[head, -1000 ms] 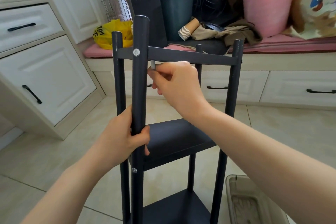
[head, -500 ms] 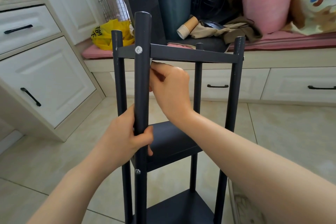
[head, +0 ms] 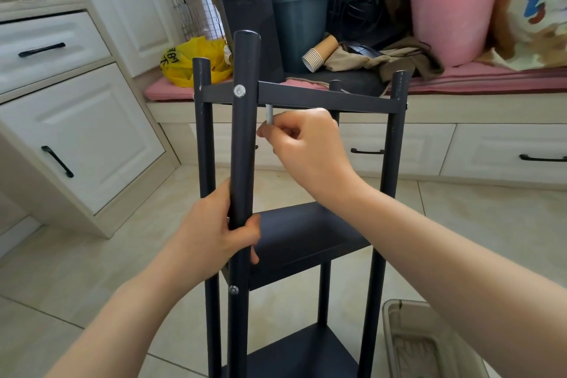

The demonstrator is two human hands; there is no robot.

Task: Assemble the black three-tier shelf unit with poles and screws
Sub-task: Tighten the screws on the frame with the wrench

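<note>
The black shelf unit [head: 325,100] stands upright on the tiled floor, with its top, middle and bottom tiers joined to several black poles. My left hand [head: 211,233] grips the near front pole [head: 244,147] just above the middle tier. A silver screw [head: 239,91] sits in that pole at the top tier, and another screw [head: 233,289] sits lower down. My right hand [head: 302,144] pinches a small silver hex key [head: 269,114] just under the top tier, right of the pole.
White cabinets with black handles [head: 56,161] stand to the left. A pink-cushioned bench [head: 460,83] behind the shelf carries a pink tub, a dark bin, paper cups and a yellow bag. A grey tray [head: 408,344] lies on the floor at the lower right.
My right hand was pressed up under the top tier half a second ago; it has turned and dropped slightly, showing the hex key again. My left hand keeps its grip on the pole.
</note>
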